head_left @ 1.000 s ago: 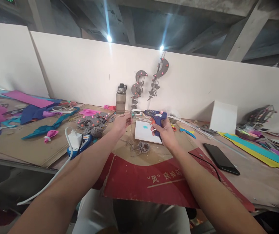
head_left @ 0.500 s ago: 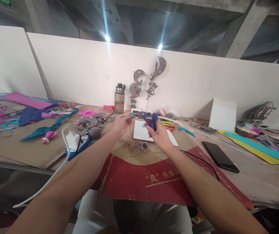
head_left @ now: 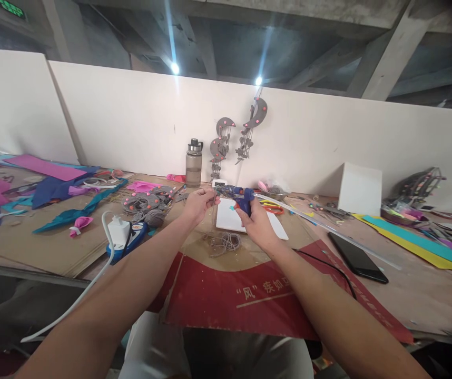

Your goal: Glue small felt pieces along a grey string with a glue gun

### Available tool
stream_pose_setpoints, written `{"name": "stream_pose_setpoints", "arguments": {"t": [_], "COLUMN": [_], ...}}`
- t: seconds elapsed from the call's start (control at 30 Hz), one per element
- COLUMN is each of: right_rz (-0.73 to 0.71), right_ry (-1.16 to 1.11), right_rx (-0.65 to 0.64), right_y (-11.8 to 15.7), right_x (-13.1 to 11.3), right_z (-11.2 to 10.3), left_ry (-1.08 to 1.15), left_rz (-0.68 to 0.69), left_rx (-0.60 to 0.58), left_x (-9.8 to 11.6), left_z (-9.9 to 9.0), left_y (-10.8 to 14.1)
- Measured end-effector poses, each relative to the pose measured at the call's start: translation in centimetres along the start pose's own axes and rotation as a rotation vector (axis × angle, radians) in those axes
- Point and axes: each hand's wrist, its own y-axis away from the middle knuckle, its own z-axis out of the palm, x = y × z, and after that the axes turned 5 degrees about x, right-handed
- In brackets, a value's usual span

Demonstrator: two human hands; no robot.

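Observation:
My right hand is wrapped around the handle of a blue glue gun, whose nozzle points left. A long clear glue stick runs out of its back. The fingers of my left hand are pinched at the nozzle on a thin grey cord, which hangs down; any small piece at the fingertips is too blurred to make out. Below lies a loose tangle of grey cord on the red and tan cardboard. Behind the gun rests a white board with a small teal scrap.
At left are a blue power strip, grey crescents with pink dots and felt scraps. A bottle stands at the back. Rightward lie orange-handled scissors, a phone and coloured sheets. Crescent hangings hang on the wall.
The nozzle and my left fingertips have come closer together, and the small teal spot at those fingertips no longer shows. The glue gun has turned slightly. The whole view has shifted a little downward.

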Motion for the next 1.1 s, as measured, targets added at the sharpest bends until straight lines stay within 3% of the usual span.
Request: {"name": "stream_pose_setpoints", "arguments": {"t": [1.1], "right_rz": [0.025], "right_ry": [0.12], "right_rx": [0.028], "right_y": [0.44], "right_x": [-0.96], "right_z": [0.35], "left_ry": [-0.025], "left_rz": [0.067], "left_rx": [0.054], "left_x": [-0.72], "left_z": [-0.14], "left_y": [-0.54]}}
